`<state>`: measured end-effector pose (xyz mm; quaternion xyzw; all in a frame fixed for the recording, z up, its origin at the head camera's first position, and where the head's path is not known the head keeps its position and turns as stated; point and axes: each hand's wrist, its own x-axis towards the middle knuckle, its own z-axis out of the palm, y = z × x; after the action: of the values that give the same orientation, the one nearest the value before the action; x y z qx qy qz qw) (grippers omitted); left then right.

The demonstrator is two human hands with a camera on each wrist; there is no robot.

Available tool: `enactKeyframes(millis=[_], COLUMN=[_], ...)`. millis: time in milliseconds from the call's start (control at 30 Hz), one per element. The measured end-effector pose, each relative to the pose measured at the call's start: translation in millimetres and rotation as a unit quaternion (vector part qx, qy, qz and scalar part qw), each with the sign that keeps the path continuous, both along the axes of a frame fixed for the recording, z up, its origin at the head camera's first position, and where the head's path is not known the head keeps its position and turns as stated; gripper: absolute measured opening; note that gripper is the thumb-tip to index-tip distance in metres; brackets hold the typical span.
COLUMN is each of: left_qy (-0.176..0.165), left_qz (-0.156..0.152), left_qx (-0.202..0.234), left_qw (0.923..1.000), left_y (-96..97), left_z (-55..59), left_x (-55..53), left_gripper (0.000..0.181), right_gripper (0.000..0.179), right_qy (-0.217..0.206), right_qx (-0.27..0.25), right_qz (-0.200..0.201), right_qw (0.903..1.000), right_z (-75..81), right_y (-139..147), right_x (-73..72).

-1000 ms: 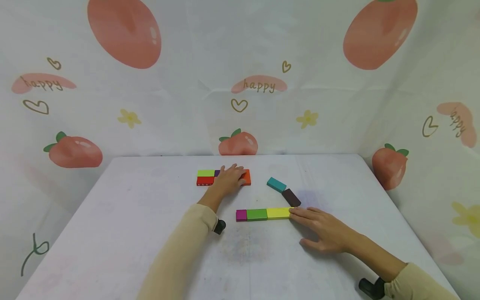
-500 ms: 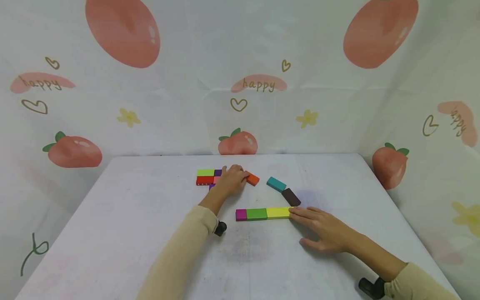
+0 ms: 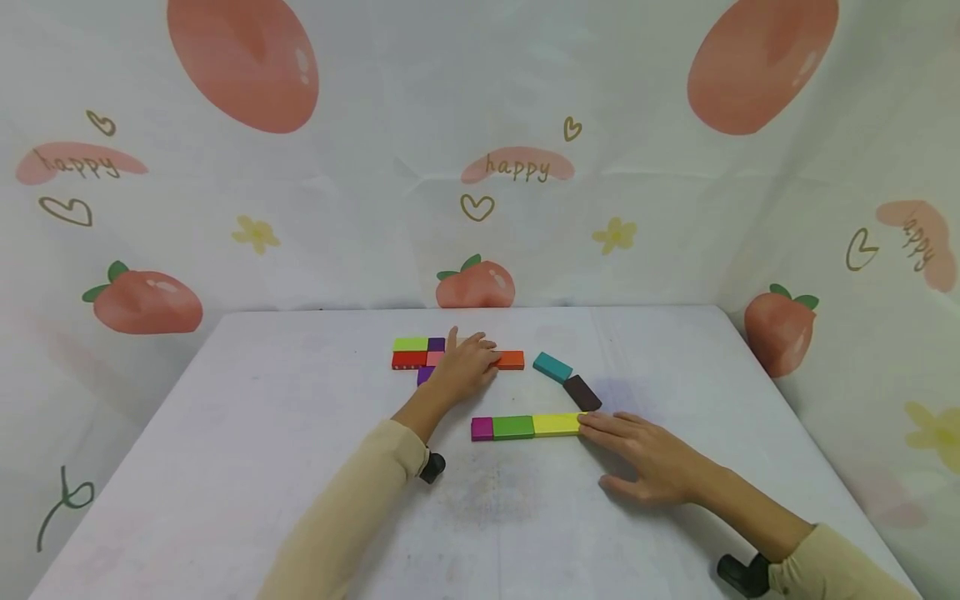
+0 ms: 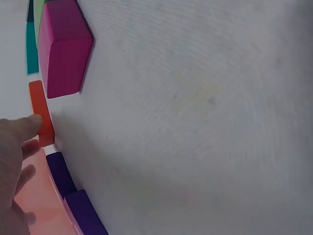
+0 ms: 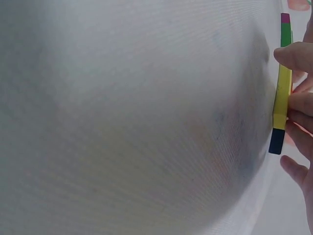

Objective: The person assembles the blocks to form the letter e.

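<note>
An orange block (image 3: 512,360) lies by my left hand (image 3: 465,367). In the left wrist view my thumb rests against the orange block (image 4: 43,115), while the other fingers are spread behind it. Close to that hand sit lime (image 3: 410,343), red (image 3: 408,360), dark purple (image 3: 436,343), pink (image 3: 435,358) and purple (image 3: 425,375) blocks, some partly hidden by it. My right hand (image 3: 652,458) lies flat with fingertips on the right end of a yellow block (image 3: 555,425). Left of the yellow block, a green block (image 3: 512,427) and a magenta block (image 3: 482,429) continue the row.
A teal block (image 3: 552,367) and a dark brown block (image 3: 582,393) meet at an angle behind the yellow one. Everything lies on a white table (image 3: 262,442). A printed white cloth (image 3: 360,242) hangs behind and at both sides.
The orange block has moved right from beside my left hand, turning tilted, then straight along the row's direction. The left fingers have spread, and the purple block has come into view. The right hand stays put.
</note>
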<state>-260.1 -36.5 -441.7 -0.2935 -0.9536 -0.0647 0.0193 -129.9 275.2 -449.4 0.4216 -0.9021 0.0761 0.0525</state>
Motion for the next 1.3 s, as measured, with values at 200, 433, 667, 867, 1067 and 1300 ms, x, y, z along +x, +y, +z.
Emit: enactKeyframes(millis=[200, 433, 667, 867, 1067, 1300], left_qy=[0.01, 0.016, 0.026, 0.026, 0.025, 0.022], left_qz=[-0.003, -0.002, -0.001, 0.002, 0.004, 0.003], left_qx=[0.017, 0.029, 0.024, 0.021, 0.022, 0.02], left_qw=[0.9998, 0.9995, 0.9994, 0.9994, 0.9994, 0.9996], left_y=[1.1, 4.8, 8.5, 11.1, 12.6, 15.5], left_z=[0.2, -0.8, -3.1, -3.1, -1.9, -0.2], left_x=[0.8, -0.2, -2.6, -3.4, -2.6, -2.0], left_gripper=[0.029, 0.027, 0.028, 0.028, 0.027, 0.029], right_gripper=[0.069, 0.068, 0.069, 0.069, 0.069, 0.069], right_qy=[0.002, -0.002, 0.001, 0.002, 0.001, 0.005], right_qx=[0.001, 0.001, -0.005, -0.003, -0.005, -0.008], right_qz=[0.002, 0.0, 0.005, 0.003, 0.002, 0.006], right_qw=[1.0, 1.0, 1.0, 1.0, 1.0, 0.9999], right_z=[-0.3, 0.0, -1.1, -1.0, -1.1, -1.4], right_y=[-0.7, -0.6, -0.3, -0.2, 0.0, 0.3], right_x=[-0.4, -0.3, -0.2, 0.0, 0.6, 0.6])
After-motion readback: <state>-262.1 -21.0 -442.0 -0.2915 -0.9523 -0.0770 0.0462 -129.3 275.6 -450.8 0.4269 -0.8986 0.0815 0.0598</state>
